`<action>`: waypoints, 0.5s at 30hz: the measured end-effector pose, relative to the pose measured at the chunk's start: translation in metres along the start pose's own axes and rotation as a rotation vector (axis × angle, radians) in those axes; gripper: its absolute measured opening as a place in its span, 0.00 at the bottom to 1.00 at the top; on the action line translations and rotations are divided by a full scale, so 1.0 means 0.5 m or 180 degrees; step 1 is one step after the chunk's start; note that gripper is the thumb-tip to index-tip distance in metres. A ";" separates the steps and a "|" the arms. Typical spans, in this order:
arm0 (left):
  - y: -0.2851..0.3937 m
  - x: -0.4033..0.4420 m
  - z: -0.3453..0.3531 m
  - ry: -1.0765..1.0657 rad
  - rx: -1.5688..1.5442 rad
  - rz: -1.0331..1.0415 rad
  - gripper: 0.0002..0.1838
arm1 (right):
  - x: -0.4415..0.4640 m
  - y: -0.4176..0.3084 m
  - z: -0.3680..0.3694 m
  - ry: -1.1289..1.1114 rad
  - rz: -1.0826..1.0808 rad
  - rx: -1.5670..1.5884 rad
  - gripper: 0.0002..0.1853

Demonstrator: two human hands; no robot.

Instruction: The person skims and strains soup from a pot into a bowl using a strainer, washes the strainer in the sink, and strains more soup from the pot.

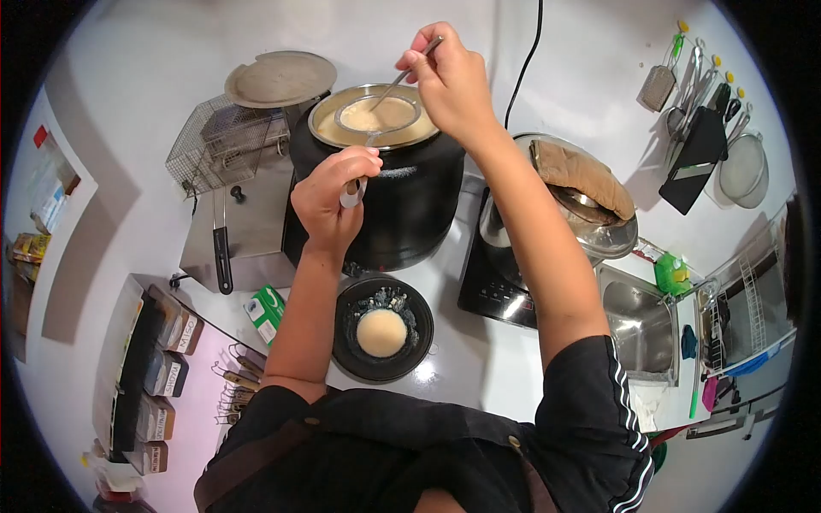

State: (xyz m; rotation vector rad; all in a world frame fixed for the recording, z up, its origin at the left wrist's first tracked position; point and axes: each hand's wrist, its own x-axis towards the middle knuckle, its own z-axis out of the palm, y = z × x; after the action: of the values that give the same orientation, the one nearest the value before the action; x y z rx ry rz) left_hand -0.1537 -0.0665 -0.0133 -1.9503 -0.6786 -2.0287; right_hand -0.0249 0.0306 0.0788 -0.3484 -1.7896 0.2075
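Note:
My left hand point(332, 192) is closed around the handle of a round strainer point(351, 128). The strainer rests over or just inside the mouth of a large black pot point(376, 205) that holds pale, creamy liquid. Between the fingers of my right hand point(449, 81) is the thin metal handle of a spoon point(400, 79). Its lower end reaches into the strainer, where pale liquid hides the tip. Below the pot sits a black bowl point(422, 338) with a small pool of cream-coloured liquid and white residue on its inner wall.
Left of the pot stand a metal fryer point(248, 227), wire baskets point(214, 145) and a round lid point(280, 79). An induction cooker point(492, 295) with a lidded pot is at right, beside a sink point(637, 329). Utensils hang from the right wall, including a sieve point(742, 171).

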 end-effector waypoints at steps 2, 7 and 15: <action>-0.001 0.000 -0.003 0.0034 0.0011 0.0008 0.08 | -0.008 0.000 -0.018 0.0050 0.0212 -0.0075 0.05; -0.002 -0.005 -0.001 -0.0051 0.0122 0.0002 0.07 | -0.019 -0.010 -0.007 0.0059 0.0166 0.0293 0.05; -0.002 -0.004 0.000 -0.0080 0.0033 0.0030 0.07 | -0.035 -0.022 -0.016 0.0065 0.0222 0.0236 0.03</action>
State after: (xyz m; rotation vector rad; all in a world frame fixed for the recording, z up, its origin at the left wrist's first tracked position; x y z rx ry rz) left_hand -0.1540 -0.0662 -0.0156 -1.9727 -0.6831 -1.9944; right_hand -0.0150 0.0141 0.0684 -0.3590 -1.7462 0.3177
